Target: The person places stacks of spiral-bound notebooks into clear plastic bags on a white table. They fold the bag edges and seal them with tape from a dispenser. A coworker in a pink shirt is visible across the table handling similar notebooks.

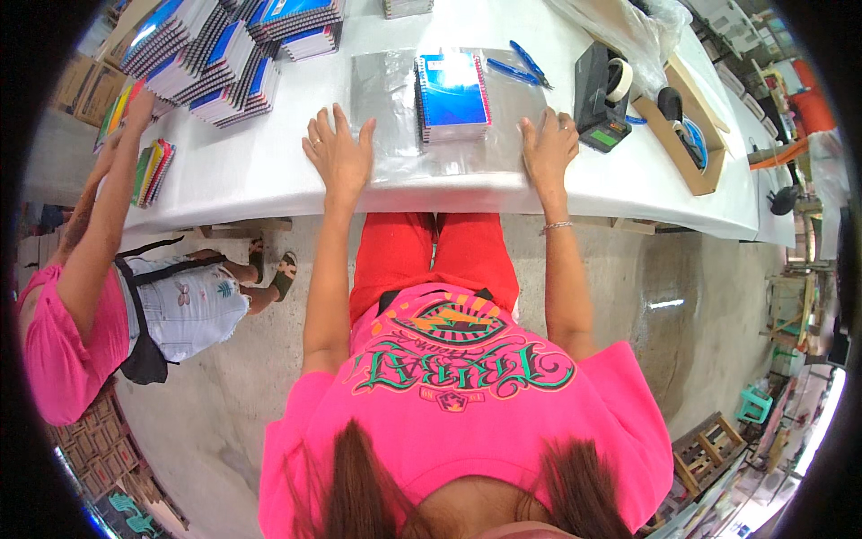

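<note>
A stack of blue spiral notebooks (452,97) sits on a sheet of clear plastic (386,108) spread over the white table. My left hand (340,153) lies at the sheet's left side with its fingers spread. At the opposite side my right hand (548,151) rests palm down, fingers apart, by the sheet's edge. Neither hand grips anything. Blue-handled nippers (521,67) lie just behind the notebook stack, toward the right. A black tape dispenser (600,99) with a roll of tape stands right of my right hand.
Many blue notebooks (211,63) are piled at the table's back left. A co-worker's arm (112,171) reaches to colourful notebooks (154,171) there. An open cardboard box (687,135) holding a black-handled tool stands at right, near crumpled clear plastic (642,27).
</note>
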Motion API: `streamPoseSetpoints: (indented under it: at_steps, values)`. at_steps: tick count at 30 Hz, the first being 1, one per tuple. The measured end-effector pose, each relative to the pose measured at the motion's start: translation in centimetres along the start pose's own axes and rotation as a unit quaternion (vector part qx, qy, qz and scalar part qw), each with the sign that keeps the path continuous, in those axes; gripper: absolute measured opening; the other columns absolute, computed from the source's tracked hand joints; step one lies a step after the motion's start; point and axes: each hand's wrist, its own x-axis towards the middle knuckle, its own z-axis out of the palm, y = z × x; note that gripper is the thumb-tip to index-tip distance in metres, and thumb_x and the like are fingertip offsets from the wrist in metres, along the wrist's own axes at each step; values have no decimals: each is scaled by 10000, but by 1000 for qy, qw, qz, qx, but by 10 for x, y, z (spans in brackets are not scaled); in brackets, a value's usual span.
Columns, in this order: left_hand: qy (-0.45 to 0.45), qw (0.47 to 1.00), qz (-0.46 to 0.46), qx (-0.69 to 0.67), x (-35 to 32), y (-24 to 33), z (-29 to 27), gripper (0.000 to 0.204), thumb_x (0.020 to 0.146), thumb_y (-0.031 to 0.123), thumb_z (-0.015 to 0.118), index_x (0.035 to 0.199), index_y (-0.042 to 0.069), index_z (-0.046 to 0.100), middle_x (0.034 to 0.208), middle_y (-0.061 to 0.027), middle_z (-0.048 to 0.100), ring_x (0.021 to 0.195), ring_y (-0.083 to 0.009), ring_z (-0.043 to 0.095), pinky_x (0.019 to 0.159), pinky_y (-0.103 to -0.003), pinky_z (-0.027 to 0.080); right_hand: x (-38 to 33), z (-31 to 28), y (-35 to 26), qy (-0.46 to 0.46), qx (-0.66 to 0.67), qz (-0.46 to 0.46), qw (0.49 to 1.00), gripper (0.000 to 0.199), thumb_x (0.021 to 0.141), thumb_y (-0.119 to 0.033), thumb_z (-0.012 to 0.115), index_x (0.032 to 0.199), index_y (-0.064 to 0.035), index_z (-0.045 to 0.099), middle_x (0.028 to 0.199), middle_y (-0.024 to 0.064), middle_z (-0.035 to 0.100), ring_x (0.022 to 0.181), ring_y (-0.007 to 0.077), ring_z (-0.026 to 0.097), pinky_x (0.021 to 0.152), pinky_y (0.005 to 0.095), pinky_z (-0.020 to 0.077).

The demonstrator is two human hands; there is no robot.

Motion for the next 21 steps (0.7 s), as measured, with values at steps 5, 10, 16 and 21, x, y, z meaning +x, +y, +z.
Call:
streamPoseSetpoints:
  at_steps: [5,10,16,21]
  values:
    - [-48,999,-4,4,1,8,-6,707,954,528,428,1460,42,333,1503,-205,286,1417,-400,186,1118,-638,78,-10,6,-1,27,-37,-39,998,525,923,-326,576,1284,45,489,1293,259,458,1236,379,390,1031,510,286]
    - [-58,998,-9,-29,4,7,-11,705,965,531,392,1474,52,304,1515,-208,266,1430,-407,152,1109,-658,45,-10,3,-4,20,-12,-8,1000,546,902,-325,608,1281,49,489,1299,254,460,1241,373,395,1031,508,281]
    - [-98,994,-51,0,9,22,-15,708,969,513,389,1501,71,235,1522,-252,220,1435,-433,108,1093,-678,28,1,7,-16,43,-32,11,999,585,868,-323,646,1289,47,479,1298,246,467,1230,363,399,1025,509,280]
    - [-22,999,-32,-6,5,33,-5,666,964,442,449,1497,92,258,1508,-250,239,1431,-443,111,1086,-688,55,-1,17,-24,27,-56,10,998,542,861,-322,654,1261,25,537,1295,235,475,1221,356,405,1013,525,278]
